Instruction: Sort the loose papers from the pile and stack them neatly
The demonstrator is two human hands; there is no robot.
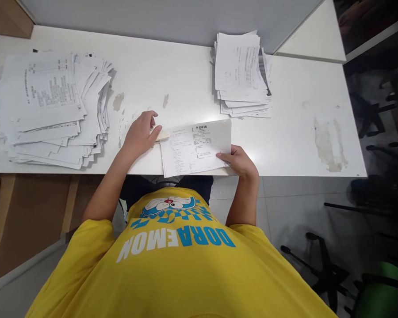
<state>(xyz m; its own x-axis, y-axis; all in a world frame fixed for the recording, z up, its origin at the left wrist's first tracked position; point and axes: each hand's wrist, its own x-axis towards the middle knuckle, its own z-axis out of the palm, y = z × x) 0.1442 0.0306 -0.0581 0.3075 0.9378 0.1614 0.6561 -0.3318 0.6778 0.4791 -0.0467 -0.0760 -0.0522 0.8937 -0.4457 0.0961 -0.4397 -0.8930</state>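
A printed sheet lies at the near edge of the white desk, right in front of me. My right hand pinches its right edge between thumb and fingers. My left hand rests curled on the desk by the sheet's left corner. Its fingertips press on a small pale slip that sticks out from under the sheet.
A big loose heap of papers covers the desk's left side. A neater stack of papers sits at the back right. Grey partition wall behind the desk. Chair bases and a green chair stand on the floor to the right.
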